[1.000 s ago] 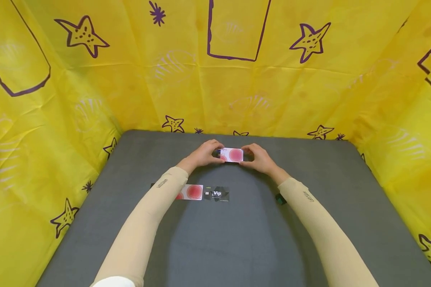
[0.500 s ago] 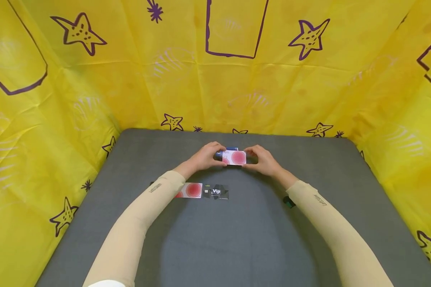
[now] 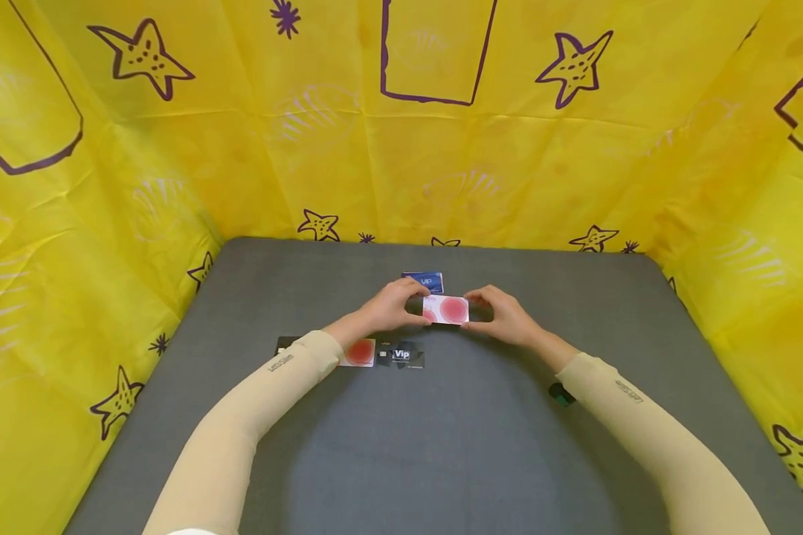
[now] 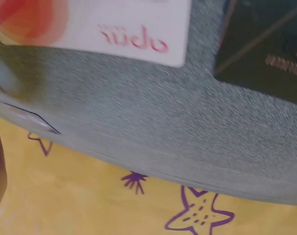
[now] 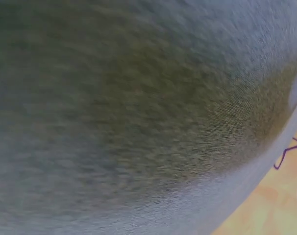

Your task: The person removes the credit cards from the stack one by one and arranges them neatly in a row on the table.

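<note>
In the head view my left hand (image 3: 396,306) pinches the left end of a white card with red circles (image 3: 445,310). My right hand (image 3: 503,315) pinches its right end, so the card is held up between both hands. Whether it is a single card or a stack, I cannot tell. Just behind the left fingers lies a blue VIP card (image 3: 426,281), its lower part covered. In the left wrist view only a bit of finger shows at the left edge; the right wrist view shows mostly blurred tabletop.
On the grey table (image 3: 401,446), a black Vip card (image 3: 401,355) lies beside another white card with a red circle (image 3: 359,352). A further black card (image 3: 291,344) is partly under my left forearm. Yellow cloth (image 3: 401,171) walls the back and sides.
Both hands have come nearer and to the right with the white card. The blue VIP card, hidden at first, now shows on the table behind them.
</note>
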The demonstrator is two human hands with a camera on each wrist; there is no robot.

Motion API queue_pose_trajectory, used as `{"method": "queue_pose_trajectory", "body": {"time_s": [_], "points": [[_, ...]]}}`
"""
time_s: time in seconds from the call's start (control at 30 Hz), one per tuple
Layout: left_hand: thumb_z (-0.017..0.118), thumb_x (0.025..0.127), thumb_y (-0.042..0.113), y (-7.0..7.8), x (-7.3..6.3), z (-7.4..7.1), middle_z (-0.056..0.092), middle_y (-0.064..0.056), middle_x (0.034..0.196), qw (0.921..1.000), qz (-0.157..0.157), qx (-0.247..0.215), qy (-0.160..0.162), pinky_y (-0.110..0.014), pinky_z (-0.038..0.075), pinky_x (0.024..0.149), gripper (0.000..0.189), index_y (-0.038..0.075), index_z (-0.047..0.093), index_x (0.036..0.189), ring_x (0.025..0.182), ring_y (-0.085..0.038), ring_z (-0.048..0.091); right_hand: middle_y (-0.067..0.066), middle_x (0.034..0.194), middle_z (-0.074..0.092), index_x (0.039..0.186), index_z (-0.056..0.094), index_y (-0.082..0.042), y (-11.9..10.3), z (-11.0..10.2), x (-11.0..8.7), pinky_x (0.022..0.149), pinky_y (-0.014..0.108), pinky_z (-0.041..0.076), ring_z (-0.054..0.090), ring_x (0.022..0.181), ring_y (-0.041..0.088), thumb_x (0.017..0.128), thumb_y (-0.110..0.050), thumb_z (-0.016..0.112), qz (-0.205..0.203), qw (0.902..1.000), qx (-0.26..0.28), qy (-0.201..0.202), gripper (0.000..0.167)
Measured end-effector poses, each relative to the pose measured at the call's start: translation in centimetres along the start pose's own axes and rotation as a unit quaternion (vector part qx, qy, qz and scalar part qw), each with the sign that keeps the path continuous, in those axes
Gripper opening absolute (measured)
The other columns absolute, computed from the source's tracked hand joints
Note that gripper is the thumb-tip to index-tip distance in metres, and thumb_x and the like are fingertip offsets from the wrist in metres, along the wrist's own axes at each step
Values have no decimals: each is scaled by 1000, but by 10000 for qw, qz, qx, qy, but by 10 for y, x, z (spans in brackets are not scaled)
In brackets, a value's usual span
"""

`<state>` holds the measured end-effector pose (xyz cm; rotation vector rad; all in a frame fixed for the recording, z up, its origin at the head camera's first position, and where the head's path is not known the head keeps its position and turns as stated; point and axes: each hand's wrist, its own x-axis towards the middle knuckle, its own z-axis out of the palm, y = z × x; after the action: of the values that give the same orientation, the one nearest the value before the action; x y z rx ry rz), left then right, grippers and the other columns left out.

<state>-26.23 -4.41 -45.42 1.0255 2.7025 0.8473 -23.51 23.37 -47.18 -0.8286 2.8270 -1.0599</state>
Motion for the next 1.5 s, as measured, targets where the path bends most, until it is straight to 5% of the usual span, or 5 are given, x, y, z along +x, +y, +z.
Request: {"method": "queue_pose_trajectory", "body": {"time_s": [0.17, 0.67, 1.5], "points": [[81, 79, 37, 7, -6, 7, 63, -4, 118, 10000, 28, -76, -36, -35, 43, 100, 55, 8, 65, 123, 109, -18, 54, 6, 109, 60, 121, 61, -10, -4, 1, -14, 90, 41, 50, 55, 99, 20, 77, -34, 84, 153, 9999, 31, -65, 55], [81, 78, 42, 28, -30, 30, 64, -3, 110, 9994, 34, 225, -256, -34, 46, 95, 53, 9, 67, 117, 103, -19, 56, 4, 103, 62, 117, 64, -14, -6, 12, -50, 83, 38, 49, 55, 93, 17, 75, -40, 84, -285, 9996, -33, -67, 54], [79, 78, 46, 40, -46, 41, 61, -1, 111, 9973, 0, 664, -316, -36, 49, 86, 48, 13, 68, 112, 105, -18, 52, 3, 109, 61, 113, 67, -11, -12, 20, -65, 90, 42, 45, 51, 103, 19, 73, -36, 86, -627, 9977, -252, -45, 51]]}}
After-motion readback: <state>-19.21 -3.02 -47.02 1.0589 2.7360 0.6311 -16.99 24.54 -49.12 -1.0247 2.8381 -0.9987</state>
